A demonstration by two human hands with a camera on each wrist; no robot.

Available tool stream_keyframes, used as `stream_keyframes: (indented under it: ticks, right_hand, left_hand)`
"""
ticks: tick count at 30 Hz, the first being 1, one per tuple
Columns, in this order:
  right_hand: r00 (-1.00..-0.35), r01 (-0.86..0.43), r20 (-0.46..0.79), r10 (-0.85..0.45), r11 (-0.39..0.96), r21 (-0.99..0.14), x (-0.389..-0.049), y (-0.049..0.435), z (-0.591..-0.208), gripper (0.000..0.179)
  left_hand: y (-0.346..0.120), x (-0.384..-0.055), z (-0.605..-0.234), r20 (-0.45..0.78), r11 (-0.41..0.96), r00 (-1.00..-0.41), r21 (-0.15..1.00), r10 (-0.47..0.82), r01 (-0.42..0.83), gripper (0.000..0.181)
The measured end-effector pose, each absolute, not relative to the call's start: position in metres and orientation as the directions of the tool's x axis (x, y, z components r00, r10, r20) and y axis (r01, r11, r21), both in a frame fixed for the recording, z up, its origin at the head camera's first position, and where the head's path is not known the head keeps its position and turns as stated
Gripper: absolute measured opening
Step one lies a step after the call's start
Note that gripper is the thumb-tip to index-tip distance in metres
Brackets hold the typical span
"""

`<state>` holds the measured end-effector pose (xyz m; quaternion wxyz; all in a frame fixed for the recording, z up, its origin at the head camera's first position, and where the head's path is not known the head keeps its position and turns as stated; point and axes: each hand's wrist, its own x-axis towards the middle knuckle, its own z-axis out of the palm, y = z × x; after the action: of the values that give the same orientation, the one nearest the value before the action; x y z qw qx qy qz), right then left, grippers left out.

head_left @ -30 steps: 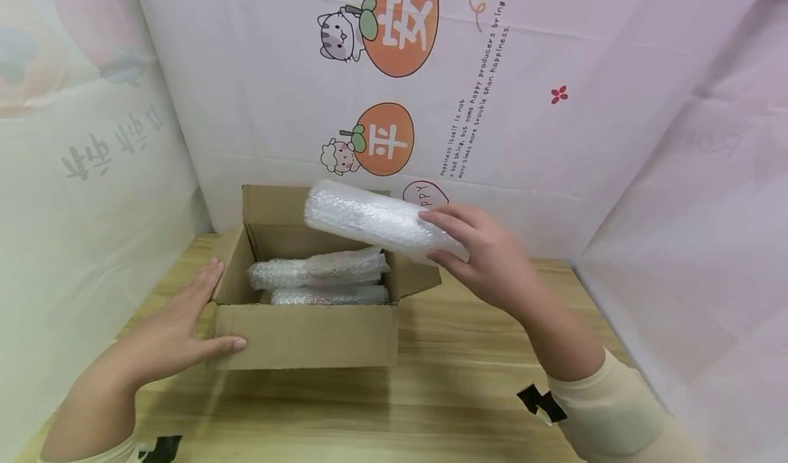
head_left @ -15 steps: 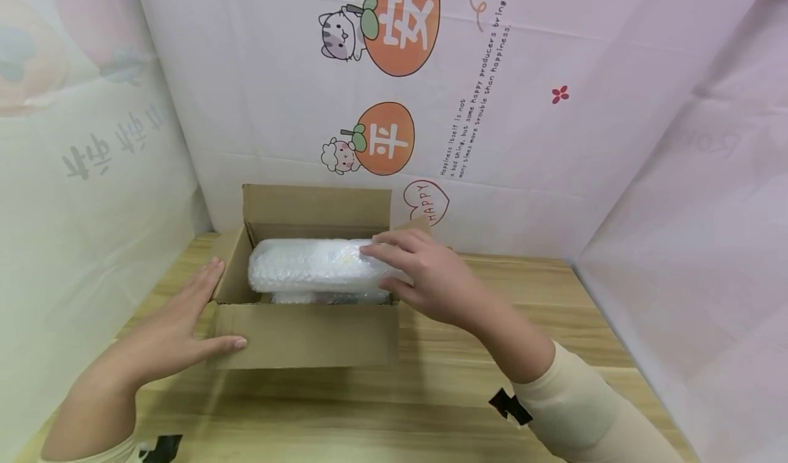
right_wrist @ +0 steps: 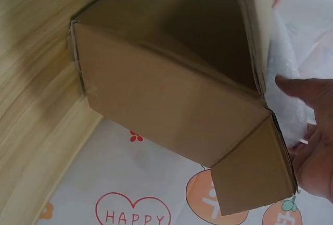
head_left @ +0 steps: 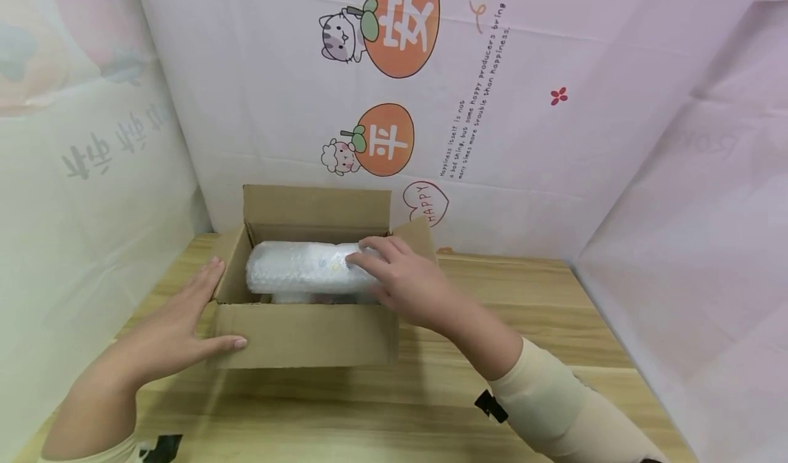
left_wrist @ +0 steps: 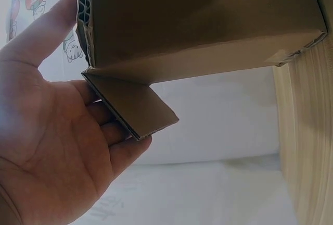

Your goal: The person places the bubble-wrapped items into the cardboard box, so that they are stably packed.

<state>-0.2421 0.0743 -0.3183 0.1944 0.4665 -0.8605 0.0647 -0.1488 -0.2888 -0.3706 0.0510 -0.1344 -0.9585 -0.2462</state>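
Observation:
A cardboard box [head_left: 308, 336] with its flaps spread stands on the table. My right hand [head_left: 409, 282] grips the right end of a bubble-wrapped roll [head_left: 295, 268], which lies level in the box opening. What is inside the wrap cannot be made out. Under its front edge shows a strip of another bubble-wrapped bundle [head_left: 289, 299]. My left hand [head_left: 160, 343] rests spread against the box's front left corner, thumb on the front flap. In the left wrist view its fingers lie behind the left side flap [left_wrist: 132, 105]. The right wrist view shows my right thumb against the clear wrap [right_wrist: 283, 102].
The box's back flap [head_left: 317, 205] stands up near a white printed cloth [head_left: 523, 141] behind it. Its right flap [head_left: 418, 237] sticks outward behind my right hand. Cloth walls [head_left: 92, 196] also enclose the left and right sides. Wood-grain tabletop [head_left: 480, 394] extends in front and right.
My right hand has brought the bubble-wrapped roll down and left from above the box's right side into the opening, over the bundles there. The left hand has stayed put.

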Motion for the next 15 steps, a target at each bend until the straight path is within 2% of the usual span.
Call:
stream_keyframes:
  ticks: [8,12,15]
  right_hand:
    - [-0.416,-0.846,0.406,-0.814,0.510,0.157,-0.246,0.064,-0.323,0.039]
    - [-0.431,-0.838,0.410,-0.804,0.525,0.148,-0.248,0.059,-0.321,0.040]
    - [-0.449,-0.847,0.401,-0.799,0.524,0.094,-0.249,0.055,-0.318,0.032]
  left_hand:
    - [-0.289,-0.149,-0.371,0.155,0.838,-0.959,0.466,0.236,0.282,0.118]
    - [-0.289,-0.148,-0.370,0.147,0.840,-0.960,0.466,0.237,0.279,0.118]
    - [-0.288,-0.148,-0.370,0.146,0.844,-0.961,0.460,0.234,0.276,0.119]
